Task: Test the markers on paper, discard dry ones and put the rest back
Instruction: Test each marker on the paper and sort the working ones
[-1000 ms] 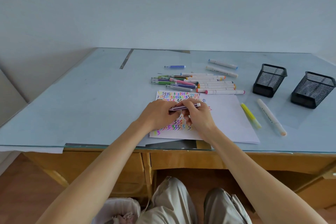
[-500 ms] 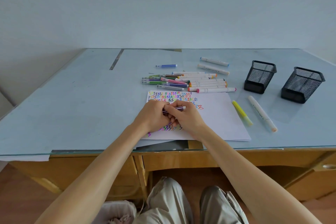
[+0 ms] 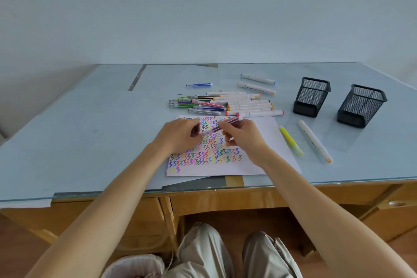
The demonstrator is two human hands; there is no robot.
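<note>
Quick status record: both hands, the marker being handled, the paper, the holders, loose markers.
left hand: pinches the marker's clear end
right hand: grips the purple marker
paper: left half covered in coloured zigzags
mesh holders: two, upright, right of the marker pile
loose: yellow marker and white marker right of the paper

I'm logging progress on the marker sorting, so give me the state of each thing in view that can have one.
Purple marker: held over the paper by both hands, tilted.
Left hand: grip on the marker's near end.
Right hand: grip on the marker's barrel.
Paper: flat, left part covered in coloured squiggles.
Two mesh pen holders: upright, no markers visible in them.
Marker pile: lying beyond the paper.
Yellow highlighter: lying right of the paper.
</note>
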